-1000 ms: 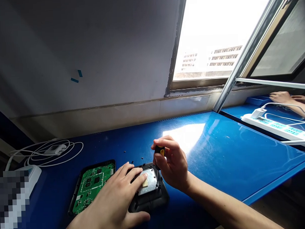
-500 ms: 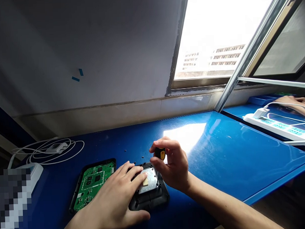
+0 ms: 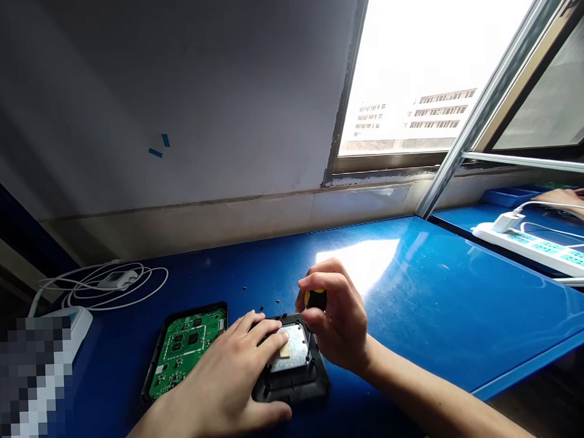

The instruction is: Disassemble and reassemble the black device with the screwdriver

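"How far along?"
"Opened up, I'd say: the green board [image 3: 193, 340] lies left of the black cover [image 3: 293, 390], loose screws [image 3: 277, 301] just beyond it. The metal plate [image 3: 297, 352] sits in the cover; how many fixings remain, I can't tell."
"Your fingers?"
"My right hand's [image 3: 340, 313] are clamped round the screwdriver [image 3: 316, 300] above the cover's far right corner, tip hidden; my left hand [image 3: 234, 368], thumb apart, rests on the plate."

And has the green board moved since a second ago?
No. Judged against the white charger on the blue table, the green board hasn't visibly shifted; only the camera's view has.
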Motion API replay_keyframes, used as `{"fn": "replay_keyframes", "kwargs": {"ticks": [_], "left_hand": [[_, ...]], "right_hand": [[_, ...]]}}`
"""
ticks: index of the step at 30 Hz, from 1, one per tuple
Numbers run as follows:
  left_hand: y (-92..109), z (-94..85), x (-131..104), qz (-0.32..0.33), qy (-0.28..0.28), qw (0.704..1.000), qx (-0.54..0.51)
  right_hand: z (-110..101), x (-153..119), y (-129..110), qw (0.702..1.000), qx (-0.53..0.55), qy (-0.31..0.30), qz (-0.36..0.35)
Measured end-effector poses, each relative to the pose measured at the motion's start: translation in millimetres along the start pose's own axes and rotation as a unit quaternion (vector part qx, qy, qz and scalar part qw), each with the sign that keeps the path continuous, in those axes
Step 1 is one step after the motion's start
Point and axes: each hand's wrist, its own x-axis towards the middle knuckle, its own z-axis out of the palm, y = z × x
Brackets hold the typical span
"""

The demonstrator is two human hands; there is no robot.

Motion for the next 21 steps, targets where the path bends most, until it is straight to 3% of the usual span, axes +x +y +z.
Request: {"fn": "replay_keyframes", "kwargs": {"ticks": [3, 8, 14, 21], "left_hand": [[-0.3, 0.0, 0.1, -0.003, -0.009, 1.000, 0.006], [-0.5, -0.3, 3.5, -0.006, -0.022, 1.000, 0.004], [1.3, -1.7, 3.6, -0.015, -0.040, 0.999, 0.000], [3.4, -3.2, 2.6, -0.006, -0.041, 0.999, -0.001]], "right_hand": [[-1.0, 1.3, -2.0, 1.000, -0.026, 0.004, 0.005], [-1.3, -0.9, -4.7, 0.995, 0.088, -0.027, 0.030], [-2.6, 6.3, -8.9, 0.999, -0.017, -0.005, -0.047], [-1.2, 5.5, -7.5, 0.998, 0.041, -0.040, -0.005]]}}
